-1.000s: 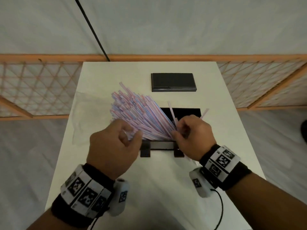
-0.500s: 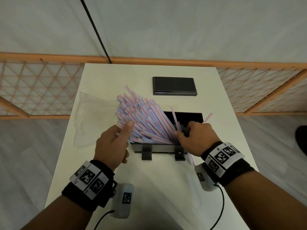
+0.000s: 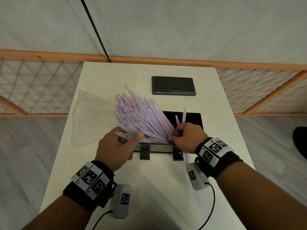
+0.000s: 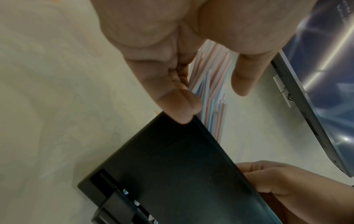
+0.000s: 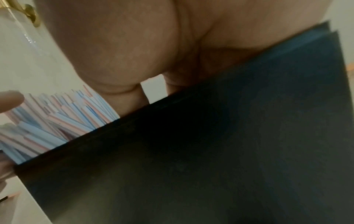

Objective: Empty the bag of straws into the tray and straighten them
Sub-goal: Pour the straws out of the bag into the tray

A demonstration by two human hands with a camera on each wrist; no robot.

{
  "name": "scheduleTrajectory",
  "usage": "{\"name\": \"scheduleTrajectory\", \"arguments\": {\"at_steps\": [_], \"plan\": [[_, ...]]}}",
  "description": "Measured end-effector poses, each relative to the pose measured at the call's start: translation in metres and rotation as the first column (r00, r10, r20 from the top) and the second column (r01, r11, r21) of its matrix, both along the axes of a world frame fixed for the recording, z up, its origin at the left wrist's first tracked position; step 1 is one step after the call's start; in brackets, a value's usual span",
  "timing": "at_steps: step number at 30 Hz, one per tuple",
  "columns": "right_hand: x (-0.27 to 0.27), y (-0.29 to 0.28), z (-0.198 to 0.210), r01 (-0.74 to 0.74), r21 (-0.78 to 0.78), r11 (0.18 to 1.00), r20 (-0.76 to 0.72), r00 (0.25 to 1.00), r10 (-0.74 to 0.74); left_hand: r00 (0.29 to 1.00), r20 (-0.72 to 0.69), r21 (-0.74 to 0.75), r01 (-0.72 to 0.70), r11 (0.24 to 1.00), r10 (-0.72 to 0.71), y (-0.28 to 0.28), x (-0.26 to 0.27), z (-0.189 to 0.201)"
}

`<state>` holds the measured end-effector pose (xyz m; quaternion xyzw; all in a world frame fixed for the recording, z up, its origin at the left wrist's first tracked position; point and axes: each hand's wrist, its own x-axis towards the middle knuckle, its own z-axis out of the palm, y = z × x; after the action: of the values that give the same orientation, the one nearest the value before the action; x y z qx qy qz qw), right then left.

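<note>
A thick bundle of pink, blue and white striped straws (image 3: 141, 117) fans up and to the left out of the black tray (image 3: 193, 119). Its near ends sit at the tray's front wall. My left hand (image 3: 131, 137) grips the bundle's left side, thumb on top and fingers beneath. My right hand (image 3: 176, 136) pinches the straws' near ends at the tray's front right, and two straws stick up past its knuckles. In the left wrist view the straws (image 4: 210, 94) run between finger and thumb above the tray (image 4: 182, 174). The right wrist view shows straw ends (image 5: 57, 118) over the tray wall (image 5: 210, 151).
The empty clear bag (image 3: 89, 117) lies flat on the white table (image 3: 157, 188), left of the tray. A black lid (image 3: 173, 87) lies farther back. An orange lattice fence (image 3: 33, 90) runs behind and beside the table.
My left hand went from gripping the near ends, to straight fingers against the bundle's side, to holding the bundle with the thumb on top. The right hand stayed at the near ends.
</note>
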<state>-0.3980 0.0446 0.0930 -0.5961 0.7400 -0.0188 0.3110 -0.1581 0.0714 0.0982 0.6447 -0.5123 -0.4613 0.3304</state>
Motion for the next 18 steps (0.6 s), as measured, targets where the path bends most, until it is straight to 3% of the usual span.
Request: {"name": "scheduleTrajectory", "arguments": {"at_steps": [8, 12, 15, 18], "plan": [[0.001, -0.007, -0.003, -0.125, 0.088, 0.988, -0.014, 0.992, 0.126, 0.999, -0.032, 0.018, 0.013, 1.0, -0.013, -0.002, 0.003, -0.006], [0.005, -0.006, 0.009, -0.237, -0.135, 0.962, -0.062, 0.971, 0.231, 0.999, -0.019, 0.017, 0.026, 1.0, -0.026, -0.003, 0.007, -0.013], [0.012, -0.007, 0.026, -0.331, -0.301, 0.895, -0.083, 0.944, 0.321, 0.999, -0.001, 0.012, 0.033, 0.999, -0.033, -0.002, 0.007, -0.015], [0.019, -0.009, 0.037, -0.421, -0.371, 0.828, -0.124, 0.906, 0.405, 1.0, 0.001, 0.01, 0.03, 1.0, -0.03, -0.002, 0.007, -0.015]]}}
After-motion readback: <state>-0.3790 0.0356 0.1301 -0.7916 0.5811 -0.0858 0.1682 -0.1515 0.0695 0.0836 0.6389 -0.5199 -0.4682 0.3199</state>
